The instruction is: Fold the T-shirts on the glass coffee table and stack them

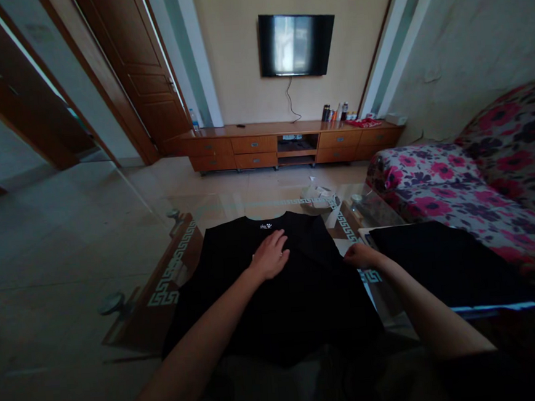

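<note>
A black T-shirt lies spread on a glass-topped table, collar pointing away from me with a small white logo near the neck. My left hand rests flat on the upper middle of the shirt, fingers stretched out. My right hand is closed in a pinch on the shirt's right edge, where the fabric is folded inward.
A second black cloth lies to the right, on the table's right end. A floral sofa stands at the right. A low wooden TV cabinet and wall TV are at the far wall. White crumpled items lie at the table's far edge.
</note>
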Action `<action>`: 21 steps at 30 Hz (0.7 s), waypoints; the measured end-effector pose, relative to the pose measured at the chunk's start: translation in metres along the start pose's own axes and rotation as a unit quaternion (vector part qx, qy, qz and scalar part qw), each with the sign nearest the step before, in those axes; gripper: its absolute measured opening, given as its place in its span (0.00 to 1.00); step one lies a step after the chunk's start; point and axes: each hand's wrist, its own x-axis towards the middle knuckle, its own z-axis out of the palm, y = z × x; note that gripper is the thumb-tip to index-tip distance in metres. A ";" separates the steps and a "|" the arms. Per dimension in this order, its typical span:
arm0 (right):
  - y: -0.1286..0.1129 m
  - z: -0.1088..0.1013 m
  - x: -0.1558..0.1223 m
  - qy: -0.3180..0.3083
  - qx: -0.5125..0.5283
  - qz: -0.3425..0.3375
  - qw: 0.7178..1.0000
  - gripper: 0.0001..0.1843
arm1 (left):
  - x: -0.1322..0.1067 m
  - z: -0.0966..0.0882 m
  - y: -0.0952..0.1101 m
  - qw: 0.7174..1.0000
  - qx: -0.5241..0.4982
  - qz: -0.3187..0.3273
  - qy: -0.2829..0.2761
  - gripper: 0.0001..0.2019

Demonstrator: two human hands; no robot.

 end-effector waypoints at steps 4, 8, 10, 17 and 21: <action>0.005 0.000 -0.006 -0.031 0.030 0.038 0.998 0.11 | 0.001 0.030 0.037 0.994 -0.045 0.070 -0.072 0.30; 0.010 -0.002 -0.009 -0.049 0.079 0.066 0.993 0.08 | -0.003 0.040 0.037 0.994 -0.050 0.044 -0.092 0.29; 0.010 -0.005 -0.008 -0.063 0.097 0.078 0.990 0.09 | -0.003 0.039 0.035 0.994 -0.050 0.041 -0.086 0.29; 0.010 -0.015 -0.002 -0.124 0.129 0.117 0.977 0.12 | -0.002 0.033 0.037 0.994 -0.062 0.043 -0.084 0.28; 0.018 -0.018 -0.002 -0.159 0.190 0.106 0.963 0.14 | -0.003 0.033 0.036 0.993 -0.062 0.046 -0.086 0.28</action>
